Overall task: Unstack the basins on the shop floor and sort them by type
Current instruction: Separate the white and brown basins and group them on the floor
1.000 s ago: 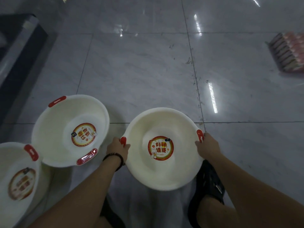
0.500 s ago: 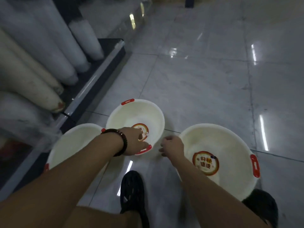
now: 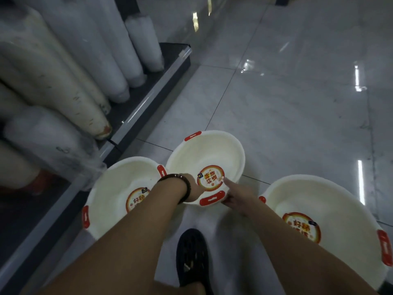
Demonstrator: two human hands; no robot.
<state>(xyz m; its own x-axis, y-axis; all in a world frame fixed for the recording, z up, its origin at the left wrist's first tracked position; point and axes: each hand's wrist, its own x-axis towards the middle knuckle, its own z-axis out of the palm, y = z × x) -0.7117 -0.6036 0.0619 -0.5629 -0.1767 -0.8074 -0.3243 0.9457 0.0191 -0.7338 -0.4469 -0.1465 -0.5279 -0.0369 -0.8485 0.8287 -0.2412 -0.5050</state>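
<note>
Three white basins with red handles and round red stickers stand on the tiled floor. The small basin (image 3: 204,152) is in the middle, a larger basin (image 3: 110,188) is to its left, and the largest basin (image 3: 340,199) sits at the right. My left hand (image 3: 194,187), with a dark bead bracelet on the wrist, grips the small basin's near rim left of its red handle (image 3: 212,199). My right hand (image 3: 232,193) holds the same rim just right of that handle, one digit reaching over the rim toward the sticker.
A low dark shelf base (image 3: 148,90) runs along the left, loaded with tall plastic-wrapped stacks of white ware (image 3: 63,67) that lean toward the aisle. My foot in a black shoe (image 3: 191,256) stands between the basins. Glossy tiled floor (image 3: 297,103) stretches ahead and right.
Both hands have let go of the largest basin, which now rests on the floor at the right. They moved left onto the small basin's near rim, and my view turned left toward the shelf.
</note>
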